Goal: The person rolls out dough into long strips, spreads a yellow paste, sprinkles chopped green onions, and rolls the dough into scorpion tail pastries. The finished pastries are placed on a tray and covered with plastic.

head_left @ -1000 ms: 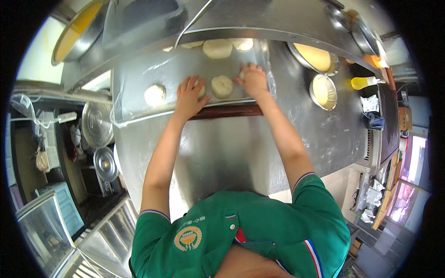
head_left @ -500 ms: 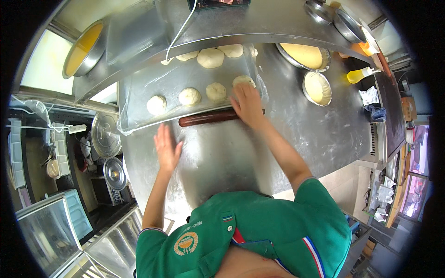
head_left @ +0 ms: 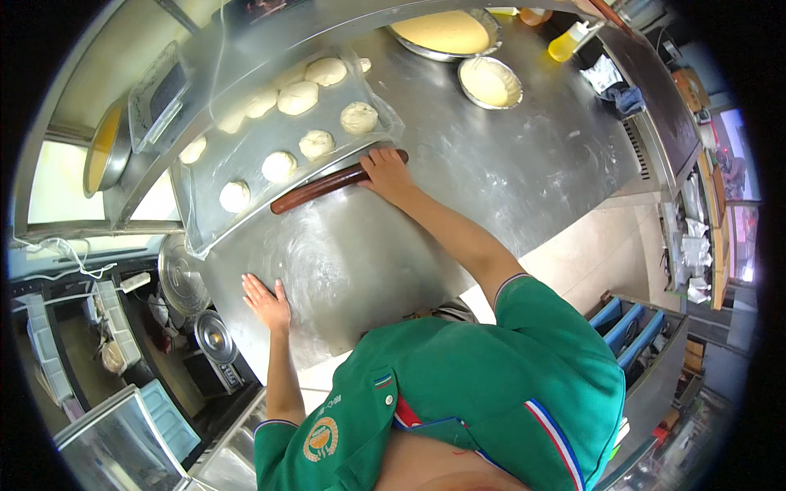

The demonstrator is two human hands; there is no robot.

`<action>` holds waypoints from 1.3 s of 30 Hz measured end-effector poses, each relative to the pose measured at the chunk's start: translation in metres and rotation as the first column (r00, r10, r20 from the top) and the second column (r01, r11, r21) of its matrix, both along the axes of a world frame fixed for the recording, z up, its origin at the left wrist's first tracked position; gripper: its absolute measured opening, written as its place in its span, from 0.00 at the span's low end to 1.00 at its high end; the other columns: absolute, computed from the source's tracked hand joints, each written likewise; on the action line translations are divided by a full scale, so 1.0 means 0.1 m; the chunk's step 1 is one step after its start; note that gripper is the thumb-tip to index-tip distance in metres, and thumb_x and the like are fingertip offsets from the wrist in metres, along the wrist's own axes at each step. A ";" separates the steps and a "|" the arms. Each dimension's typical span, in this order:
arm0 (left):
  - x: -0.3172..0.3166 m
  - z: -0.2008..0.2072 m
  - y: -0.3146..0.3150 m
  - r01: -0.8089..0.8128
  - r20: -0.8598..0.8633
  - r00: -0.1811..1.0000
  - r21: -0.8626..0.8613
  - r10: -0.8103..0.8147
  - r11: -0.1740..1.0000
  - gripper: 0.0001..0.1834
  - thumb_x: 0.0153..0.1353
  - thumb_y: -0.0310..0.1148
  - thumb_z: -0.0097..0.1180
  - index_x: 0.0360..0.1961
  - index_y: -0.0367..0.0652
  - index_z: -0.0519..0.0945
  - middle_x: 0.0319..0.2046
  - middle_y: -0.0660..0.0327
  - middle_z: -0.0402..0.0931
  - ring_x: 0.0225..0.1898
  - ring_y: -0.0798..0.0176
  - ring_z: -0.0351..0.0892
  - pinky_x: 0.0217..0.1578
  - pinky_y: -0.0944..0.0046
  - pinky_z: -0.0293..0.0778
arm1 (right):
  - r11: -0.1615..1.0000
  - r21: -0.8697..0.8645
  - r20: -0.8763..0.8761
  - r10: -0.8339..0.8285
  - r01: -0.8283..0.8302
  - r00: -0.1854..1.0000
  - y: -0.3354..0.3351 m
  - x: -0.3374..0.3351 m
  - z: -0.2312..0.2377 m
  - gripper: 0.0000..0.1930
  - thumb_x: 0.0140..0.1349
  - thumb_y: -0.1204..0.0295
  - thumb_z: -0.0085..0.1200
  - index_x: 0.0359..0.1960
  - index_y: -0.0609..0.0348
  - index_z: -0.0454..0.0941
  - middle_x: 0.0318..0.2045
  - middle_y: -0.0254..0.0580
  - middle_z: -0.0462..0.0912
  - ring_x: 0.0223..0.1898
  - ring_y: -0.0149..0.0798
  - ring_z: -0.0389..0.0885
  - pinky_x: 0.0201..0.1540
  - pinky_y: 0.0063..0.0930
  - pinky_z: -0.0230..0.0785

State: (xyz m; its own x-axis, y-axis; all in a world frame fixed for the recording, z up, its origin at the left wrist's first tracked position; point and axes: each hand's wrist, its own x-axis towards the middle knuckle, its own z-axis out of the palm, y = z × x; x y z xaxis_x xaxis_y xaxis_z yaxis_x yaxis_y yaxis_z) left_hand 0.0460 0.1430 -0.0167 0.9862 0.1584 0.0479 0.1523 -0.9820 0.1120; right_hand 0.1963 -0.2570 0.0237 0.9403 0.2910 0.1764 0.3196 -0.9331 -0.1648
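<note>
A dark red-brown rolling pin (head_left: 315, 190) lies slantwise on the steel table (head_left: 532, 164), along the near edge of a dough tray (head_left: 205, 231). My right hand (head_left: 388, 177) has its fingers curled over the pin's right end. Lower left, my left hand (head_left: 268, 305) lies flat on the table, fingers stretched out, holding nothing. Several round pale dough balls sit in the tray in two rows; the nearest row includes one dough ball (head_left: 280, 167) just beyond the pin. Clear plastic film appears to cover or line the tray.
Beyond the tray stand a large steel bowl of yellow mixture (head_left: 442, 34) and a smaller bowl of pale cream (head_left: 489, 83). A yellow squeeze bottle (head_left: 566, 42) is at the far right. A steel shelf (head_left: 270, 61) overhangs the tray. Flour dusts the table.
My right hand has left the rightmost near dough ball and taken hold of the rolling pin. My left hand has come back from the tray's edge onto the table. The view has turned.
</note>
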 end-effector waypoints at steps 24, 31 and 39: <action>3.29 0.92 -3.96 0.719 0.089 0.642 0.273 -0.761 0.639 0.33 0.59 0.37 0.56 0.66 0.43 0.65 0.69 0.47 0.57 0.69 0.45 0.57 0.69 0.46 0.50 | 0.626 -0.129 0.177 -0.749 0.769 0.639 -4.01 -1.43 -0.03 0.29 0.59 0.60 0.60 0.60 0.59 0.67 0.47 0.46 0.75 0.50 0.49 0.74 0.58 0.48 0.65; 4.57 0.37 -4.19 0.573 -0.364 0.817 0.600 -0.447 0.559 0.28 0.71 0.34 0.28 0.73 0.56 0.56 0.65 0.47 0.65 0.69 0.49 0.60 0.72 0.48 0.36 | 0.829 0.127 -0.140 -0.528 0.544 0.837 -3.20 -1.21 -0.19 0.46 0.56 0.55 0.62 0.70 0.67 0.51 0.72 0.60 0.49 0.73 0.57 0.47 0.72 0.54 0.40; 4.25 0.49 -4.68 0.498 0.193 0.862 -0.142 -0.469 0.856 0.20 0.59 0.31 0.52 0.52 0.37 0.74 0.47 0.41 0.76 0.43 0.39 0.80 0.45 0.48 0.77 | 0.861 0.343 -0.179 -0.331 0.375 0.926 -2.73 -0.63 -0.10 0.37 0.61 0.58 0.59 0.65 0.68 0.59 0.70 0.60 0.53 0.70 0.56 0.55 0.70 0.51 0.47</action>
State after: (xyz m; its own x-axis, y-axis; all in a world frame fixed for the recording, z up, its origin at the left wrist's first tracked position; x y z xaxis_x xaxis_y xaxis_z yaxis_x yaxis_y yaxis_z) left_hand 0.4710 -0.3247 0.0326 0.9240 -0.3166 0.2145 -0.3685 -0.8871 0.2779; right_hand 0.1334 -0.5301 0.0133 0.9872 -0.1289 0.0942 -0.0600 -0.8463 -0.5292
